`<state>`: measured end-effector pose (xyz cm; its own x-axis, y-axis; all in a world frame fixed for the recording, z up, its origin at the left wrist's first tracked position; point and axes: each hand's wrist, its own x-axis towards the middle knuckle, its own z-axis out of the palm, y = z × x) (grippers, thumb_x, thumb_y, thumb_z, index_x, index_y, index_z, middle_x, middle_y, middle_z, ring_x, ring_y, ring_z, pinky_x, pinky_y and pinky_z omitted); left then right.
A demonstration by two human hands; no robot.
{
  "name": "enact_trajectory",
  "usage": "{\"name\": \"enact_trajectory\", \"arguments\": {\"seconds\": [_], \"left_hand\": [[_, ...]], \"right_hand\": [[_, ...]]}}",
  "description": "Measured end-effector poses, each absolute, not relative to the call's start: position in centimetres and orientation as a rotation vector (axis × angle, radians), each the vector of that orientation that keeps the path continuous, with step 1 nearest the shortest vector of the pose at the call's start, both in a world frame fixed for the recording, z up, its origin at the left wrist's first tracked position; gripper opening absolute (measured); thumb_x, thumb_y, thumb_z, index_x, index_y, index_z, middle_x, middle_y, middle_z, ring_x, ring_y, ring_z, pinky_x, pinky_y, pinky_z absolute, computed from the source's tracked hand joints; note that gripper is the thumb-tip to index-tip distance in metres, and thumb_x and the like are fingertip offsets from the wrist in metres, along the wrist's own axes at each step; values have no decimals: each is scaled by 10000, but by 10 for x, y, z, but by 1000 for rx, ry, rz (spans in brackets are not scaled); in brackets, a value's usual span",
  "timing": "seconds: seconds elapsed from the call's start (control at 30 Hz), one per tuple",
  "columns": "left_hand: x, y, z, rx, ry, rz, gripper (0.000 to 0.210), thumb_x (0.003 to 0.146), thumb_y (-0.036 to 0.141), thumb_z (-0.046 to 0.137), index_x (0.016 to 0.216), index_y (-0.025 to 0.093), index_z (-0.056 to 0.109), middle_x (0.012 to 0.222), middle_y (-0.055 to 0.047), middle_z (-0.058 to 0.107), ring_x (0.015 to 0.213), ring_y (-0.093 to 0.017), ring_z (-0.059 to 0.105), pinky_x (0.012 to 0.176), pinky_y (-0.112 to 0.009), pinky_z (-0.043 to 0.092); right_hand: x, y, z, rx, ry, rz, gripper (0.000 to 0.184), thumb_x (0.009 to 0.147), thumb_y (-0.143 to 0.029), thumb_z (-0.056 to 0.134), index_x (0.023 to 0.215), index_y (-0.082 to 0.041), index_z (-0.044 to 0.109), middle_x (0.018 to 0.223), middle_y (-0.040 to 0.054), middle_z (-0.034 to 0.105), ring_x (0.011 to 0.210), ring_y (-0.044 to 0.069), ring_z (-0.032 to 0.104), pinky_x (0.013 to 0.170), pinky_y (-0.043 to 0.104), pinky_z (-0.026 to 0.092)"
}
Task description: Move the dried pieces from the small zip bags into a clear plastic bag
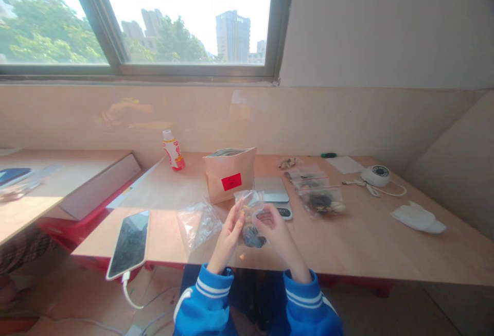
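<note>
Between my two hands is a clear plastic bag (pixel 252 235) with dark and yellowish dried pieces in its lower part. My left hand (pixel 230 228) grips its left side, fingers closed. On the other side my right hand (pixel 272 223) pinches the bag near its upper edge. Just behind stands a brown paper pouch (pixel 216 179) with a red label, its top gaping. A small digital scale (pixel 272 189) sits to the right of the pouch, partly covered by the bag and my right hand. Crumpled clear plastic bags (pixel 198 223) lie left of my left hand.
Several filled clear bags (pixel 320 199) lie right of the scale. Farther right are a white fan (pixel 375 175) with its cable and a white tissue (pixel 419 217). A bottle (pixel 173 151) stands back left; a plugged-in phone (pixel 129 243) lies at the front left edge.
</note>
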<state>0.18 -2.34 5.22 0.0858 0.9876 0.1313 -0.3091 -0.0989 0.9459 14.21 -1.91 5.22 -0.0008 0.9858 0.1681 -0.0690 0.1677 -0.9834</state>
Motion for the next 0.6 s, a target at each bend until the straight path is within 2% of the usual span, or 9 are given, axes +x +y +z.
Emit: {"name": "enact_trajectory", "arguments": {"seconds": [0.1,0.2,0.27,0.33,0.4,0.47,0.53,0.6], "left_hand": [[8,-23,50,1068,948,1447,524,821,381,603,1317,276,469,1480,-38,383,1396,-226,264,1151,-353,174],[14,-23,49,1048,986,1486,567,826,394,594,1345,274,401,1481,-56,367,1395,-226,266,1147,-352,183],[16,-24,49,1039,957,1474,599,833,391,588,1368,271,346,1459,-73,393,1371,-225,318,1133,-358,222],[16,-24,48,1004,923,1440,627,834,395,588,1379,261,308,1399,-95,467,1309,-229,417,1103,-372,284],[16,-23,48,962,912,1392,595,815,401,611,1336,235,375,1313,-101,550,1238,-240,496,1066,-379,338],[16,-22,49,954,895,1345,475,796,406,630,1209,201,518,1231,-94,611,1196,-253,529,1043,-372,365],[16,-22,50,951,882,1335,371,785,401,641,1083,183,605,1172,-83,647,1167,-257,548,1025,-362,384],[15,-20,50,900,891,1356,346,779,402,646,1044,179,629,1127,-77,670,1119,-256,581,990,-362,416]], "right_hand": [[138,-17,50,-980,-1250,1137,235,753,-352,687,905,-209,578,884,22,673,796,174,650,716,298,548],[137,-16,50,-950,-1287,1119,276,770,-338,667,1009,-212,608,980,38,680,840,173,653,769,307,541],[138,-18,52,-978,-1322,1147,333,795,-359,637,1093,-211,616,1030,56,678,848,185,660,756,315,548],[141,-20,55,-1009,-1346,1165,334,805,-380,620,1087,-202,646,1026,66,683,847,199,668,736,317,556],[144,-22,57,-1033,-1327,1160,311,792,-389,632,1032,-197,679,996,64,693,835,209,675,699,308,565],[146,-23,57,-1047,-1270,1143,306,768,-383,659,1008,-198,693,977,60,704,834,217,679,685,308,571],[149,-21,56,-1046,-1207,1119,311,755,-371,674,1012,-198,695,975,62,714,846,224,681,715,333,575],[150,-20,55,-1030,-1163,1091,323,753,-355,682,1034,-196,692,1002,69,716,880,228,679,792,368,563]]}}
